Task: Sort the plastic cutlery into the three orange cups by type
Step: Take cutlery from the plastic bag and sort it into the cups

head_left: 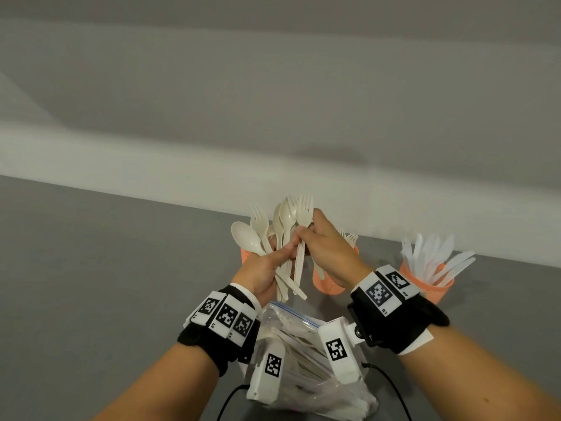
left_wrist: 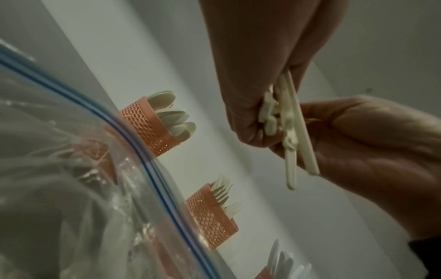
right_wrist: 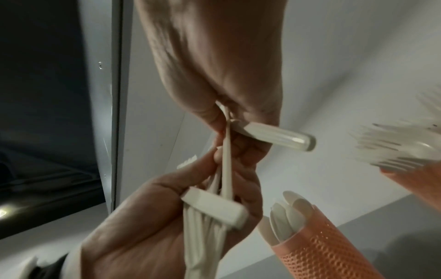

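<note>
My left hand [head_left: 282, 259] grips a fanned bundle of cream forks and spoons [head_left: 283, 226] upright above the table. My right hand [head_left: 301, 233] pinches one fork [head_left: 304, 212] of that bundle at its neck. In the right wrist view the right hand [right_wrist: 224, 120] comes from the top and the left hand [right_wrist: 214, 160] holds the handles [right_wrist: 205, 232] below. Three orange mesh cups stand behind: the spoon cup [head_left: 246, 256], mostly hidden by my left hand, the fork cup [head_left: 326, 285], and the cup of white knives [head_left: 426, 285]. The left wrist view shows the spoon cup [left_wrist: 148, 128] and the fork cup [left_wrist: 210, 219].
A clear zip bag [head_left: 305, 344] with more cutlery lies on the grey table [head_left: 121, 268] under my wrists; its blue seal [left_wrist: 143, 151] crosses the left wrist view. A pale wall runs just behind the cups. Black cables [head_left: 230, 399] hang from the wrist cameras.
</note>
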Tool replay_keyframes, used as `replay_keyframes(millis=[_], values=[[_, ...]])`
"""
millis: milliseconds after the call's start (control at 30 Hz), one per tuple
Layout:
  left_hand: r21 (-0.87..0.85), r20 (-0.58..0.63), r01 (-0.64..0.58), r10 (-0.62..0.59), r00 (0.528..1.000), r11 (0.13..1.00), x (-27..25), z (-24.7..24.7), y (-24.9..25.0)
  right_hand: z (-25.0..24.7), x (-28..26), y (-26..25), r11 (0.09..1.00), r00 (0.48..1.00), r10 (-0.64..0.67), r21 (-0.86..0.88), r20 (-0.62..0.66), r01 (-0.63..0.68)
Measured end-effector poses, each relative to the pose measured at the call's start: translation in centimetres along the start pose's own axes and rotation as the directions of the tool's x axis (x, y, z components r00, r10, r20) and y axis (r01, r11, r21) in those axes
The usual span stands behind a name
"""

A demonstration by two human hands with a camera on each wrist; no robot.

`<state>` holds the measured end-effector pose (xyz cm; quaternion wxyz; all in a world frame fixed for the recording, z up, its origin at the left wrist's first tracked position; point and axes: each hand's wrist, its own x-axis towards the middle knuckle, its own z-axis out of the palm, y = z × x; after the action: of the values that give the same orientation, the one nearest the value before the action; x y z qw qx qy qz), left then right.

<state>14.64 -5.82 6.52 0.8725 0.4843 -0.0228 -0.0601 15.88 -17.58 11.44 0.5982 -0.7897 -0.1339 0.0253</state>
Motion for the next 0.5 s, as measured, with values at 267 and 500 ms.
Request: replay_keyframes(millis=[267,500], values=[[0.165,-0.073,-0.022,0.034,0.997,0.986,0.2,0.4,-0.4,0.3,-0.4,-0.7,0.992,0.993,-0.118,-0.042,-0.011,0.117],[0.501,-0.05,-0.013,0.044,0.998,0.865,0.2,0.0,-0.8,0.9,-0.6,-0.9,0.998,0.994,0.056,-0.023,0.097,-0.054]])
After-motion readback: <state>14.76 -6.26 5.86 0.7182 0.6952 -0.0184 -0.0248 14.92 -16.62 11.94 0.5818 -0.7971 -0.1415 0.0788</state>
